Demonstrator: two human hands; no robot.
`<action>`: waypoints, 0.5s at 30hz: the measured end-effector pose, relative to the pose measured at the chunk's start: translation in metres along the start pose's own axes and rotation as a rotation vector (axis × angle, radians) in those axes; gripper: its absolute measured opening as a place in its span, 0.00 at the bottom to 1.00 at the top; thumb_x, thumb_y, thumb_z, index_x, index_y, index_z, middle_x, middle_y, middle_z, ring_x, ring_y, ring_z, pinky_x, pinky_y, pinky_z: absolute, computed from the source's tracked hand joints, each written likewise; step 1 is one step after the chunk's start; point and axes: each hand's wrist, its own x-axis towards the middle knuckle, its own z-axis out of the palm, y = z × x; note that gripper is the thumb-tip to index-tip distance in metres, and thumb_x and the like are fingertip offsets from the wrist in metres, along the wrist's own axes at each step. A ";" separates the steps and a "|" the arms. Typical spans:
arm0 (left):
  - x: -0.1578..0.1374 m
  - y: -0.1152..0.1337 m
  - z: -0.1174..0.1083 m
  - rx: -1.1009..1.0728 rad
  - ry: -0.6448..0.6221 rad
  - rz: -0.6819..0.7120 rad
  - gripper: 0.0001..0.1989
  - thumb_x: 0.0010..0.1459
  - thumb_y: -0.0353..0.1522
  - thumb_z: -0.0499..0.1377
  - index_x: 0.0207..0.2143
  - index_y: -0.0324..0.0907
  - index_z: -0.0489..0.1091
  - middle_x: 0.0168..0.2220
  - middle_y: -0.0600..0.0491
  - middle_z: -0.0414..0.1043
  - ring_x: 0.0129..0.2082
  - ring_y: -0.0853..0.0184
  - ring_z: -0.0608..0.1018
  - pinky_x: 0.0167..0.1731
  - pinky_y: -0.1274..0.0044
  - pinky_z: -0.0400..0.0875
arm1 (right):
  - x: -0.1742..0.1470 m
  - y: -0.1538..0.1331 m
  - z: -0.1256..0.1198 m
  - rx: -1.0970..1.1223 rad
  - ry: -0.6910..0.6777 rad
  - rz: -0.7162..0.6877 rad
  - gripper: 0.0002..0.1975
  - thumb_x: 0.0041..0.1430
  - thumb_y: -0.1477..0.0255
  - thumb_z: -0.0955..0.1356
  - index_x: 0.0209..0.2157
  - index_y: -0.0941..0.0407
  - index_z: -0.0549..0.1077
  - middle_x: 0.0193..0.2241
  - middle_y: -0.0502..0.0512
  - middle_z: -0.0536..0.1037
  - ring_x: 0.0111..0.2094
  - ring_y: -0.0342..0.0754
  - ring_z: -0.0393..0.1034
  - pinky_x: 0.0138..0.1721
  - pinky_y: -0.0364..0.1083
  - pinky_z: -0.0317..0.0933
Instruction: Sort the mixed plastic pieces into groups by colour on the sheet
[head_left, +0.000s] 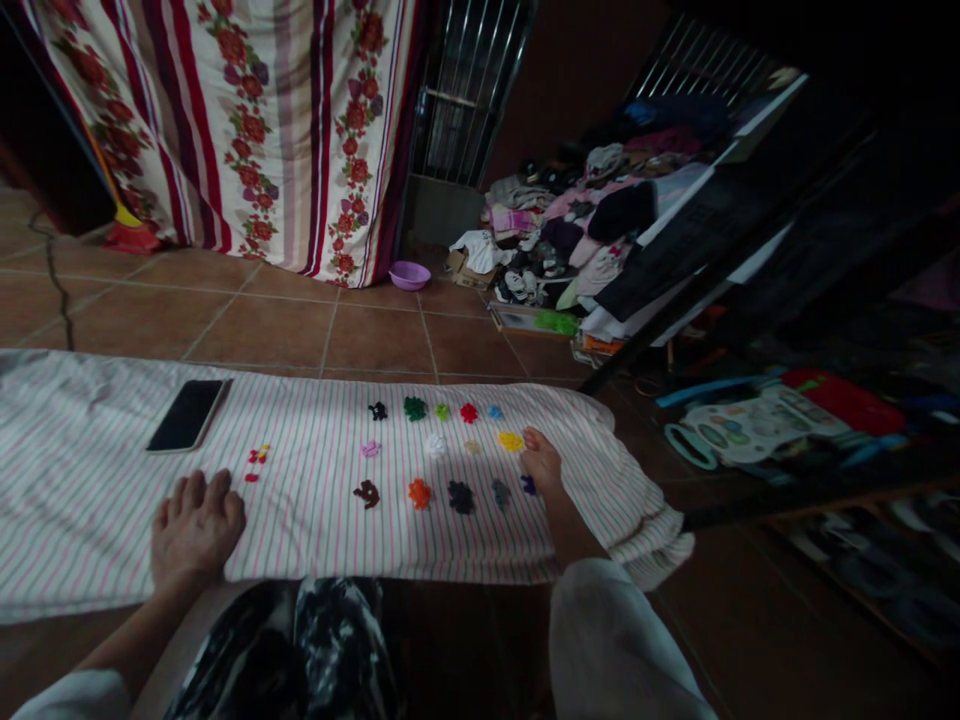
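Note:
My left hand (196, 525) lies palm down on a striped cloth (307, 540), its fingers stretched out and holding nothing. Just beyond its fingertips are a few small red and yellow pieces (259, 455). My right hand (541, 460) has curled fingers at the right edge of a yellow pile (511, 441); anything pinched in them is hidden. A dark blue pile (529, 485) shows partly behind that wrist. Several more small piles sit in rows by colour, among them red (469, 412), white (436, 446), orange (419, 492), dark green (414, 408) and brown (367, 493).
A phone (187, 415) with a dark screen lies at the cloth's left. Beyond, on the tiled floor, are a purple basin (409, 275), a red and yellow broom (131, 232) and heaped clothes (585, 215). A floral curtain (285, 130) hangs behind.

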 end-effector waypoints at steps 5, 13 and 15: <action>0.001 -0.003 0.011 0.028 0.064 -0.005 0.26 0.63 0.35 0.45 0.60 0.38 0.66 0.63 0.37 0.63 0.66 0.51 0.62 0.61 0.58 0.57 | -0.007 -0.033 -0.004 0.055 0.078 -0.060 0.21 0.55 0.68 0.60 0.46 0.57 0.78 0.41 0.64 0.80 0.46 0.55 0.74 0.51 0.53 0.66; 0.003 -0.009 0.022 0.002 0.111 0.003 0.25 0.64 0.35 0.46 0.59 0.38 0.67 0.64 0.35 0.63 0.66 0.49 0.62 0.63 0.58 0.56 | -0.094 -0.139 0.047 0.274 -0.091 -0.411 0.19 0.57 0.63 0.61 0.39 0.57 0.79 0.40 0.62 0.80 0.42 0.53 0.74 0.45 0.50 0.69; 0.003 -0.009 0.024 -0.014 0.129 0.008 0.24 0.64 0.34 0.46 0.59 0.37 0.68 0.64 0.35 0.63 0.66 0.49 0.62 0.63 0.58 0.56 | -0.130 -0.166 0.072 0.340 -0.238 -0.474 0.17 0.59 0.65 0.61 0.39 0.56 0.79 0.40 0.61 0.80 0.42 0.52 0.75 0.42 0.48 0.70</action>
